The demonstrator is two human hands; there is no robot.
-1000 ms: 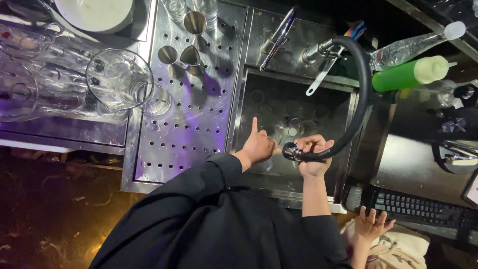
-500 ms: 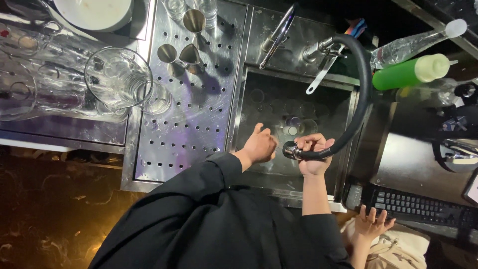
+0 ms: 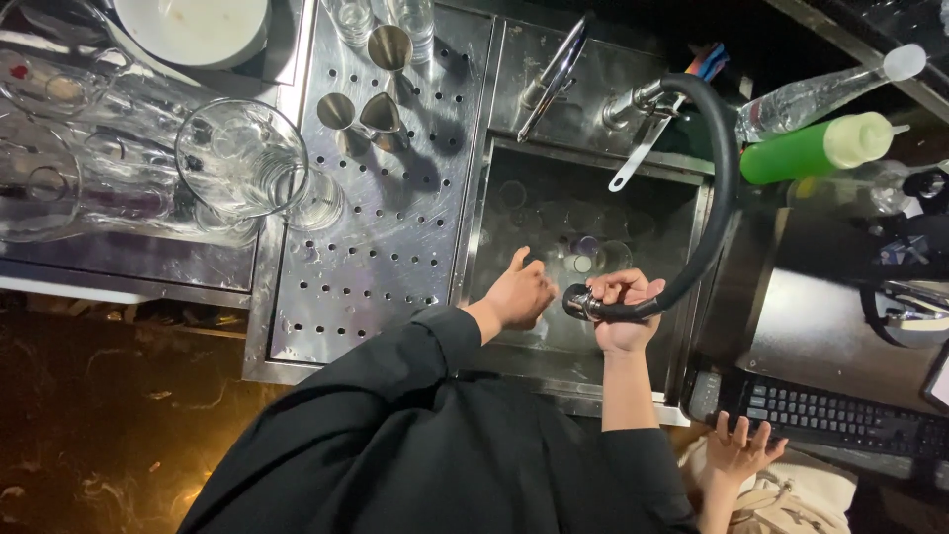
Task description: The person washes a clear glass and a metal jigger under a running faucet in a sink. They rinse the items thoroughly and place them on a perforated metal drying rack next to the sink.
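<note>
My right hand (image 3: 623,314) grips the chrome spray nozzle (image 3: 576,302) of a black flexible hose (image 3: 720,198) over a steel sink basin (image 3: 514,198). The hose arcs up to a tap fitting (image 3: 641,99) behind the basin. My left hand (image 3: 519,294) hovers just left of the nozzle, thumb raised and fingers loosely bent; I see nothing in it. Several glasses (image 3: 583,252) lie dimly on the sink bottom. Both my sleeves are black.
A perforated steel drainboard (image 3: 395,227) to the left carries metal jiggers (image 3: 356,111) and a large upturned glass (image 3: 242,158). More glasses (image 3: 59,168) and a white plate (image 3: 198,30) sit far left. A green squeeze bottle (image 3: 816,148) lies right. Another person's hand (image 3: 736,450) rests by a keyboard (image 3: 840,415).
My left hand had one finger pointing up, then curled in; now the thumb sticks out. The right hand and nozzle stayed in place.
</note>
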